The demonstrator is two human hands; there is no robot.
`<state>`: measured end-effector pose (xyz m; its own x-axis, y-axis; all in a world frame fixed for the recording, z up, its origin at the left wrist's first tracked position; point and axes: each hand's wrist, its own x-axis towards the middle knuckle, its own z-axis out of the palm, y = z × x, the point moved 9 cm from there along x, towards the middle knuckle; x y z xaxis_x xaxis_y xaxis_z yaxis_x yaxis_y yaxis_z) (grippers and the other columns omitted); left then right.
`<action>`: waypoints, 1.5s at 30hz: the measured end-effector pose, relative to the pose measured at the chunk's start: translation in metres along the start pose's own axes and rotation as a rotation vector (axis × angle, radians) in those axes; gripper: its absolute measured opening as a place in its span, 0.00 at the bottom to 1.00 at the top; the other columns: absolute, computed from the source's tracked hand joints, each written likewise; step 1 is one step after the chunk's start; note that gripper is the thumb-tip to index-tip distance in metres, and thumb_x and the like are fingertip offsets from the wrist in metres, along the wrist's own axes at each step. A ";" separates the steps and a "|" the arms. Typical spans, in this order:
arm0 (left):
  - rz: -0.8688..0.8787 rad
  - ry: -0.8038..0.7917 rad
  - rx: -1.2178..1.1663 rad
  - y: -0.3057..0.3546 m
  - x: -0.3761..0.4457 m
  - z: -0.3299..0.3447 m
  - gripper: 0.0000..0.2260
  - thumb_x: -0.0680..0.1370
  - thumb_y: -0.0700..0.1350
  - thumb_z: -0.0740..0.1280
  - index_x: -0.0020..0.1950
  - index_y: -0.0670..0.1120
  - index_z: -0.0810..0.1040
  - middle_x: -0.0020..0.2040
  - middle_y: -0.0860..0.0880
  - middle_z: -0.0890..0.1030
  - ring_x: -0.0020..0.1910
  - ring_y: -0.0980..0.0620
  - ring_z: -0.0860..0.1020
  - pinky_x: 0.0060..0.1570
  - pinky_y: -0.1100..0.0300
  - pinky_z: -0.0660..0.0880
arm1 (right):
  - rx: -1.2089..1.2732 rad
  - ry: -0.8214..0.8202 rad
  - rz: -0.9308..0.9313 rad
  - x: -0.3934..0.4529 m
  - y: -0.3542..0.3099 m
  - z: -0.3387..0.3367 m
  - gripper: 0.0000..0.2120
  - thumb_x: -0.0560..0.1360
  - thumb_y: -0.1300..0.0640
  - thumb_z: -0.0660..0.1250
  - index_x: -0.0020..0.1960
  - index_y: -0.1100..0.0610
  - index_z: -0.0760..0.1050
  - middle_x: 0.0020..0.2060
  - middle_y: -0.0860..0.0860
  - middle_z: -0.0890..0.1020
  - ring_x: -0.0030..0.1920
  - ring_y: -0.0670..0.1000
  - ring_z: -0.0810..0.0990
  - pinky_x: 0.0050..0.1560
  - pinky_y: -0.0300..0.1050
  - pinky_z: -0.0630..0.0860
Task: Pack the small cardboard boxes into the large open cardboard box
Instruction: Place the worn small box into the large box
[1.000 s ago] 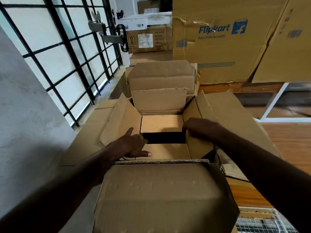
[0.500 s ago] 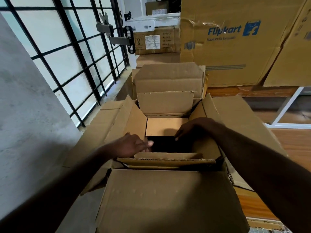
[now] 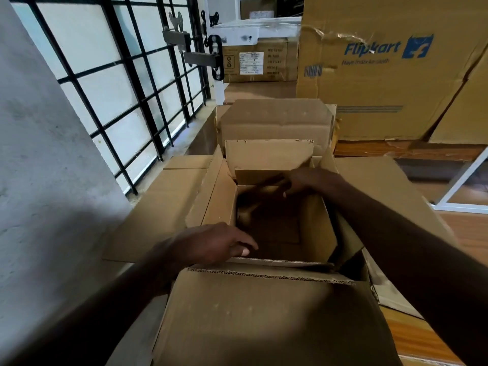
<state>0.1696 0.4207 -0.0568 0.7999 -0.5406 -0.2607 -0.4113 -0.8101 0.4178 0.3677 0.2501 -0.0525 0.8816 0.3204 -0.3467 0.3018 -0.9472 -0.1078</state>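
Head view looks down into an open box that sits between the two hands, its inside dark and shadowed. Left hand rests at the box's near-left corner, palm down, fingers loosely stretched over the near edge toward the opening, gripping nothing that shows. Right hand reaches over the far edge; its fingers are spread and blurred, pointing down into the opening just below the far flap, which stands upright. Whether they touch the cardboard cannot be told.

Left flap stands tilted outward beside the left hand. Near flap folds down toward the person, below both hands. Under the right forearm a wide flap spreads outward; whether it belongs to the same box or to a larger one around it is unclear.

Beyond the right hand stands another open carton, and farther off a big Flipkart box to the right. A barred window runs along the wall left of the left hand, above a grey wall.
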 end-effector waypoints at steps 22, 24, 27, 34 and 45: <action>-0.054 0.331 0.000 0.007 0.017 -0.034 0.19 0.87 0.39 0.61 0.71 0.59 0.81 0.53 0.53 0.85 0.39 0.79 0.74 0.33 0.74 0.69 | 0.171 -0.053 0.154 0.017 -0.014 -0.018 0.16 0.83 0.53 0.71 0.66 0.60 0.78 0.52 0.53 0.81 0.52 0.53 0.81 0.56 0.50 0.78; -0.066 0.323 -0.005 0.006 0.018 -0.035 0.20 0.87 0.38 0.61 0.71 0.58 0.80 0.56 0.55 0.84 0.39 0.74 0.76 0.35 0.75 0.69 | 0.188 -0.048 0.156 0.014 -0.015 -0.018 0.12 0.82 0.53 0.71 0.63 0.57 0.79 0.48 0.52 0.80 0.47 0.51 0.80 0.54 0.50 0.77; -0.032 0.333 0.003 0.012 0.020 -0.038 0.19 0.87 0.39 0.61 0.71 0.59 0.80 0.61 0.53 0.84 0.43 0.66 0.77 0.37 0.72 0.68 | 0.195 -0.056 0.153 0.008 -0.016 -0.017 0.07 0.83 0.53 0.71 0.57 0.55 0.78 0.47 0.52 0.80 0.46 0.51 0.80 0.54 0.50 0.78; -0.009 0.339 -0.012 0.020 0.028 -0.046 0.16 0.88 0.44 0.60 0.70 0.59 0.81 0.62 0.54 0.83 0.45 0.61 0.79 0.39 0.67 0.68 | 0.302 -0.105 0.093 0.009 -0.024 -0.012 0.07 0.82 0.54 0.72 0.58 0.55 0.81 0.57 0.56 0.85 0.56 0.54 0.86 0.61 0.52 0.84; -0.028 0.519 -0.086 0.036 0.018 -0.073 0.13 0.87 0.50 0.64 0.70 0.56 0.80 0.48 0.59 0.83 0.38 0.62 0.79 0.36 0.63 0.71 | 0.399 0.181 -0.095 -0.071 -0.043 -0.036 0.18 0.83 0.52 0.71 0.71 0.56 0.75 0.59 0.51 0.80 0.57 0.53 0.79 0.54 0.46 0.74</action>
<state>0.2012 0.3982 0.0177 0.9303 -0.3177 0.1834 -0.3667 -0.7893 0.4925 0.3057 0.2683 0.0104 0.9167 0.3692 -0.1528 0.2526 -0.8318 -0.4944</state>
